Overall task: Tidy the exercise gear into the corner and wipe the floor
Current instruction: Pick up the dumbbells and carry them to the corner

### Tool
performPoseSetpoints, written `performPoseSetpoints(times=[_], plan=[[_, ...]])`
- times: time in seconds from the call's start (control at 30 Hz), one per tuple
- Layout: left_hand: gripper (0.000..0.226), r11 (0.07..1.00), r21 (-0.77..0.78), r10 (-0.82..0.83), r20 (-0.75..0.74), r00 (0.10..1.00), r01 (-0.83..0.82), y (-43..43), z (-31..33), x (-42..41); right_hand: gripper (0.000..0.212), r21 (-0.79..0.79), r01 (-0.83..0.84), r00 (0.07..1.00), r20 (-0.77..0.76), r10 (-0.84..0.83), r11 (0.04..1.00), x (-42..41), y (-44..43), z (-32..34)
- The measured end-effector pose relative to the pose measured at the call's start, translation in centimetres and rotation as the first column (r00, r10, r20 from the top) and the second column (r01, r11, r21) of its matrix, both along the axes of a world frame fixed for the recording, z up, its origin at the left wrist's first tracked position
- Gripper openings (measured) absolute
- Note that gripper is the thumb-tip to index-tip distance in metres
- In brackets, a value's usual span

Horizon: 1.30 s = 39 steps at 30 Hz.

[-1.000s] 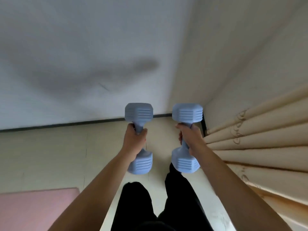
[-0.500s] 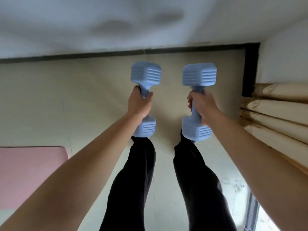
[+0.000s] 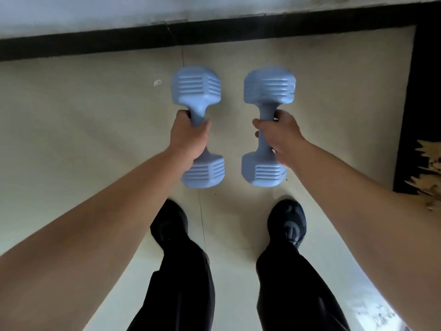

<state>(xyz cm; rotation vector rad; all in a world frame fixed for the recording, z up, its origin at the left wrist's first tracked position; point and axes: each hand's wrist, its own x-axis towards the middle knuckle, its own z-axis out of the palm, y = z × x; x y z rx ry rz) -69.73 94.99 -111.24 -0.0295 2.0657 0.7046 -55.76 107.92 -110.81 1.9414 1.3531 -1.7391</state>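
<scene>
standing at the corner, looking straight down. my left hand (image 3: 189,137) is wrapped tight round the handle of the left dumbbell (image 3: 199,129), fingers fully curled, thumb over the top. my right hand (image 3: 280,137) is curled round the handle of the right dumbbell (image 3: 266,130) the same way, though a fingertip shows on the inner side and the grip looks a shade looser. both weights are pale blue, ribbed heads, handles pointing away from me, side by side and apart, over the cream floor (image 3: 95,130) just ahead of my shoes (image 3: 290,220). step in hand, as i judge it: putting the gear down in the corner, where the black skirting (image 3: 95,44) along the far wall meets the dark strip on the right. next move calls for bending low, lowering both together, setting the heads flat so neither rolls, then letting go; the wiping is not yet begun. hard to tell: whether the heads already touch the floor or hang above it, as the heads are smeared by blur. my palms and the undersides of the handles are hidden. a ragged tan edge (image 3: 429,173) at the right is cut off; cannot say what it is. no cloth in sight.
</scene>
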Motion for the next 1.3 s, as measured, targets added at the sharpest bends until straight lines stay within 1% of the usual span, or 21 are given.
performPoseSetpoints(times=[0.1,0.2,0.3,0.4,0.5,0.53,0.57,0.67,0.7,0.77,0.8,0.83,0.87,0.93,1.0,1.03,1.07,1.13,1.2,1.23,1.3], plan=[[0.029,0.998,0.056,0.028,-0.029,0.999,-0.026,2.3,-2.2,-0.6,0.025,0.074,-0.007,1.0,-0.006,0.007,0.997,-1.4,1.9,-2.4],[0.024,0.996,0.086,0.015,-0.041,0.999,-0.011,4.7,-3.6,-0.8,0.018,0.152,-0.012,1.0,-0.011,0.014,0.988,-2.4,4.0,-3.8],[0.017,0.996,0.094,0.013,-0.022,1.0,-0.011,6.6,-4.0,-0.8,0.017,0.209,-0.045,0.999,-0.003,0.047,0.977,-2.8,5.9,-4.2],[0.015,0.991,0.134,0.011,-0.026,1.0,-0.008,7.5,-3.9,-0.7,0.028,0.225,-0.058,0.998,0.003,0.059,0.973,-2.7,7.3,-4.2],[0.019,0.976,0.219,0.013,0.012,1.0,-0.015,7.9,-3.4,-0.1,0.045,0.215,-0.053,0.998,-0.031,0.061,0.975,-2.5,7.7,-4.1],[0.025,0.971,0.238,0.006,0.028,1.0,-0.012,7.9,-3.1,0.1,0.049,0.21,-0.055,0.997,-0.036,0.064,0.976,-2.4,7.7,-3.9],[0.03,0.968,0.249,0.007,0.041,0.999,-0.017,7.9,-2.9,0.2,0.051,0.209,-0.062,0.997,-0.037,0.071,0.976,-2.3,7.7,-3.8],[0.029,0.966,0.248,0.053,0.096,0.994,-0.076,7.3,-2.3,0.2,0.063,0.188,-0.064,0.997,-0.026,0.07,0.98,-1.8,7.7,-2.7],[0.029,0.964,0.255,0.054,0.073,0.996,-0.071,7.0,-1.8,0.1,0.064,0.195,-0.085,0.996,-0.022,0.091,0.977,-1.6,7.7,-2.2],[0.027,0.968,0.233,-0.073,-0.076,0.994,0.089,6.4,0.1,0.1,0.055,0.277,-0.205,0.977,0.008,0.211,0.939,-1.4,7.3,-0.2],[0.031,0.962,0.184,-0.161,-0.21,0.964,0.2,6.0,1.4,0.2,0.051,0.355,-0.274,0.959,0.036,0.28,0.894,-1.3,7.0,1.1],[0.037,0.948,0.125,-0.232,-0.357,0.905,0.292,5.4,3.0,0.2,0.05,0.457,-0.331,0.937,0.057,0.344,0.825,-1.2,6.6,2.5],[0.044,0.937,0.086,-0.262,-0.466,0.845,0.338,4.8,5.1,0.4,0.05,0.56,-0.369,0.915,0.08,0.394,0.742,-1.1,6.0,4.2],[0.053,0.927,0.058,-0.261,-0.611,0.747,0.372,3.6,9.3,0.2,0.053,0.716,-0.419,0.869,0.138,0.475,0.558,-1.2,5.1,8.2],[0.056,0.906,0.01,-0.28,-0.735,0.617,0.423,2.3,14.1,-0.6,0.056,0.783,-0.46,0.831,0.212,0.515,0.418,-1.7,4.3,13.0],[0.056,0.887,-0.024,-0.297,-0.796,0.528,0.462,1.9,16.8,-1.3,0.058,0.807,-0.474,0.815,0.25,0.522,0.353,-2.1,4.1,15.8],[0.056,0.871,-0.057,-0.301,-0.847,0.438,0.488,1.6,19.7,-2.3,0.06,0.826,-0.485,0.797,0.284,0.532,0.286,-2.6,4.0,18.9],[0.056,0.859,-0.097,-0.293,-0.899,0.326,0.503,1.3,26.6,-4.1,0.063,0.867,-0.473,0.768,0.319,0.555,0.157,-3.8,4.2,25.8],[0.059,0.863,-0.14,-0.293,-0.921,0.255,0.485,0.9,35.5,-5.2,0.066,0.889,-0.451,0.746,0.328,0.579,0.079,-5.1,3.8,34.1],[0.059,0.866,-0.146,-0.287,-0.929,0.236,0.479,1.3,38.2,-5.8,0.067,0.898,-0.438,0.742,0.331,0.583,0.047,-5.9,3.9,36.7],[0.06,0.881,-0.15,-0.252,-0.951,0.178,0.449,1.2,47.6,-6.8,0.068,0.921,-0.389,0.74,0.334,0.584,-0.033,-7.6,3.3,45.3]])
